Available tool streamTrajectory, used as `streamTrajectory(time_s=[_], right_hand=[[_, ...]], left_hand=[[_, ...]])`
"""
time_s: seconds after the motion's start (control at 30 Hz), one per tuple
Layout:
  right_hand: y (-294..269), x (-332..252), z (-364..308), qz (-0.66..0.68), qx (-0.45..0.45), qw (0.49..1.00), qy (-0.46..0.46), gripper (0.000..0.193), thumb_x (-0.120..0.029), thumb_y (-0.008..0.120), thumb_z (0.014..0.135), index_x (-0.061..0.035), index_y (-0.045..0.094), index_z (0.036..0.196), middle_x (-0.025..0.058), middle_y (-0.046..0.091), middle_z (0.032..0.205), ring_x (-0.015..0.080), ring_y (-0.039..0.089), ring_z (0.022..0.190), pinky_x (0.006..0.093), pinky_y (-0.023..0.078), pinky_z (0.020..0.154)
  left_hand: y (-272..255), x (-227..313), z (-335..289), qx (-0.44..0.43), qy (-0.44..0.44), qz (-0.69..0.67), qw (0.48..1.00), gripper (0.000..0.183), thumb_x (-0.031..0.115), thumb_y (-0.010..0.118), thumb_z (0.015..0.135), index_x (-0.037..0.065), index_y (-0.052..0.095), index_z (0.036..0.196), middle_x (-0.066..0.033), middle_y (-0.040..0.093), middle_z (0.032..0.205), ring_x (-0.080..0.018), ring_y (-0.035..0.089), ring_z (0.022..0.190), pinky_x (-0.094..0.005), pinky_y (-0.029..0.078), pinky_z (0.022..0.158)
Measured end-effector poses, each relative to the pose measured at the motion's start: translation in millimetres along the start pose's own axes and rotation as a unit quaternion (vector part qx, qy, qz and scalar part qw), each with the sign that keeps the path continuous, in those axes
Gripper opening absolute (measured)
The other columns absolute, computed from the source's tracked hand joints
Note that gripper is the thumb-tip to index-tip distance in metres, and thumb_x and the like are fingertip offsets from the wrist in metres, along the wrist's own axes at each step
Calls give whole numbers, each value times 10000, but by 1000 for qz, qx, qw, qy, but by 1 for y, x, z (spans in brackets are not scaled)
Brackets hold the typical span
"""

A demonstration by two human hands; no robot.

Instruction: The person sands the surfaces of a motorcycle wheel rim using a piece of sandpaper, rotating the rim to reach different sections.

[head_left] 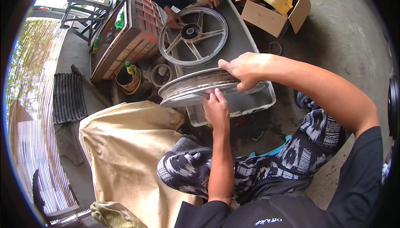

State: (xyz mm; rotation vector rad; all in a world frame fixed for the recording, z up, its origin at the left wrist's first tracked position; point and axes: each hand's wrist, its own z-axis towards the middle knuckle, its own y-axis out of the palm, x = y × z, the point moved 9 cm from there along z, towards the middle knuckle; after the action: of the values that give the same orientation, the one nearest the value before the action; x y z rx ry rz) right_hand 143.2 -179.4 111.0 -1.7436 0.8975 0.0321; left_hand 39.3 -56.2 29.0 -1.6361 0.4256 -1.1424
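I hold a grey metal wheel rim (187, 88) nearly flat above a grey tray (266, 101). My right hand (241, 69) grips its upper far edge from above. My left hand (216, 107) presses its near edge from below, fingers against the rim. Farther back, a second spoked wheel (193, 36) lies on the same tray, and another person's two hands (173, 18) rest on its rim.
A cardboard box (275, 5) with yellow rolls stands at the back right. A wooden crate (129, 32) and a yellow can (129, 80) with a green bottle sit to the left. A beige cloth (125, 153) covers the ground by my knees.
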Motion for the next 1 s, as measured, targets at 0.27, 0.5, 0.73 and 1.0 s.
streamTrajectory(time_s=[0.27, 0.5, 0.73, 1.0], right_hand=[[0, -2, -4, 2, -13, 1000, 6, 778, -228, 748, 744, 19, 325, 1348, 249, 682, 979, 416, 671, 975, 479, 523, 860], [-4, 3, 1, -19, 2, 1000, 6, 772, -237, 734, 748, 42, 326, 1341, 260, 678, 1009, 408, 659, 1024, 476, 521, 876], [-5, 4, -1, -6, 5, 1000, -3, 785, -255, 730, 757, 47, 312, 1349, 257, 679, 990, 416, 670, 982, 476, 535, 848], [-1, 4, 6, 7, 9, 1000, 2, 779, -258, 732, 761, 48, 313, 1341, 259, 677, 984, 417, 669, 976, 486, 530, 850]], left_hand=[[5, 5, 2, -54, -25, 39, 997, 423, 413, 506, 1005, 62, 723, 1099, -270, 572, 1156, -439, 638, 996, -519, 500, 858], [13, 19, 5, -115, 66, 86, 987, 416, 367, 419, 1035, 53, 578, 1256, -323, 577, 1136, -504, 642, 946, -571, 514, 838], [-15, 26, 14, -84, 265, 185, 943, 322, 262, 551, 949, 151, 602, 1247, -207, 640, 890, -409, 686, 731, -513, 568, 641], [-9, 36, 27, -59, 252, 148, 954, 242, 202, 577, 907, 125, 689, 1107, -161, 683, 881, -362, 684, 666, -487, 568, 608]])
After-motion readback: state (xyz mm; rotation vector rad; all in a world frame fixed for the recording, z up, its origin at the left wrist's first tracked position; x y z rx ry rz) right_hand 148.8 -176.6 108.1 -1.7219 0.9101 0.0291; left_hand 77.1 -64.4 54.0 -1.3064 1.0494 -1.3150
